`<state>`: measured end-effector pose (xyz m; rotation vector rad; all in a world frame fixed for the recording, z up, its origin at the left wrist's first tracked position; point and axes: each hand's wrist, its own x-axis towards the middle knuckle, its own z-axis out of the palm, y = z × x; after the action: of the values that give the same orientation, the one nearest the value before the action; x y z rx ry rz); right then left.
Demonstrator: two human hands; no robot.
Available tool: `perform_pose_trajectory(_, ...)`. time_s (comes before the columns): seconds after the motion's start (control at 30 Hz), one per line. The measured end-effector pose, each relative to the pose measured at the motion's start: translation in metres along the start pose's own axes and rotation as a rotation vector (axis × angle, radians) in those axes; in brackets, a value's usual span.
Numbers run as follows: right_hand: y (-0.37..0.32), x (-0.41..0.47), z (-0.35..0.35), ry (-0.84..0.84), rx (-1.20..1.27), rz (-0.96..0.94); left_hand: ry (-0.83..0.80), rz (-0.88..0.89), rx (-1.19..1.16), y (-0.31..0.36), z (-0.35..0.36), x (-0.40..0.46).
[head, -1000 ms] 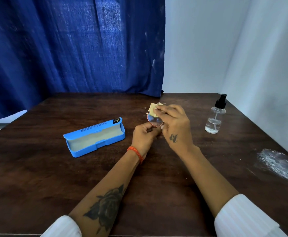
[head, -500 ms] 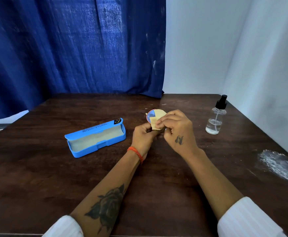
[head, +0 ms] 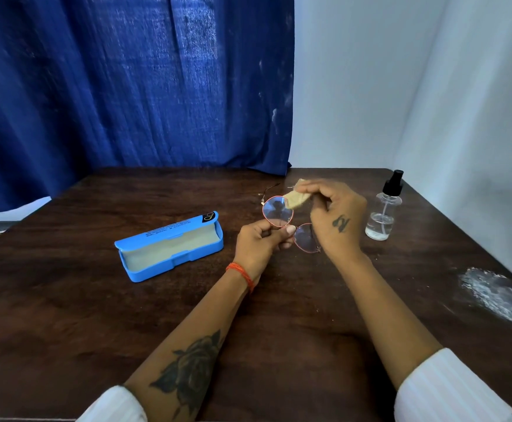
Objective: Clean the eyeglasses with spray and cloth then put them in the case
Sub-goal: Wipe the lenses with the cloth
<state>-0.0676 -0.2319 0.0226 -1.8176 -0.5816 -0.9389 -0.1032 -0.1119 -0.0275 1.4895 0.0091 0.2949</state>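
My left hand (head: 259, 240) pinches the red-rimmed eyeglasses (head: 277, 212) at the bridge, just above the table's middle. One lens stands up in plain sight; the other (head: 305, 238) is partly hidden behind my right hand. My right hand (head: 337, 219) holds a small beige cloth (head: 296, 198) in its fingertips, and the cloth touches the upper right rim of the raised lens. The blue case (head: 169, 246) lies open on the table to the left of my hands, its pale lining showing. A clear spray bottle (head: 384, 208) with a black pump stands to the right.
A dark wooden table (head: 66, 315) carries everything. A white powdery smear (head: 498, 295) marks its right edge. A blue curtain (head: 127, 86) hangs behind and white walls close off the right side.
The cloth has slid off the lens face up to its top right rim, so the whole lens now shows. My right hand rose and opened out a little; the second lens came into sight.
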Motion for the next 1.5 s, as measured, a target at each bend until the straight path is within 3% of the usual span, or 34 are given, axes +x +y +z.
perform_pose_trajectory(0.17, -0.024, 0.009, 0.008, -0.445, -0.034, -0.133, -0.025, 0.049, 0.034, 0.002, 0.0, -0.003)
perform_pose_trajectory(0.23, -0.024, 0.012, 0.007, -0.508, -0.026, -0.106, -0.026, 0.054, 0.042, 0.003, 0.0, -0.004)
perform_pose_trajectory(0.67, 0.001, -0.002, -0.008, -0.342, 0.192, 0.249, -0.024, 0.049, 0.052, 0.002, 0.0, -0.003)
perform_pose_trajectory(0.83, 0.006, 0.003, -0.014, -0.377, 0.135, 0.326, 0.0, 0.039, 0.054, 0.002, 0.0, -0.003)
perform_pose_trajectory(0.9, 0.006, 0.005, -0.014, -0.295, 0.082, 0.312, -0.005, 0.034, 0.037, 0.004, 0.0, -0.004)
perform_pose_trajectory(1.0, -0.005, 0.009, -0.009, -0.137, 0.047, 0.132, -0.019, 0.041, 0.043, 0.004, 0.0, -0.004)
perform_pose_trajectory(1.1, -0.019, 0.01, 0.003, -0.335, -0.021, -0.077, -0.012, 0.073, 0.071, 0.003, 0.0, -0.004)
perform_pose_trajectory(1.17, -0.021, 0.008, 0.008, -0.479, -0.091, -0.116, -0.01, 0.087, 0.102, 0.002, 0.0, -0.005)
perform_pose_trajectory(1.5, 0.004, -0.007, -0.004, -0.286, 0.086, 0.217, 0.017, 0.027, 0.042, 0.008, 0.0, -0.006)
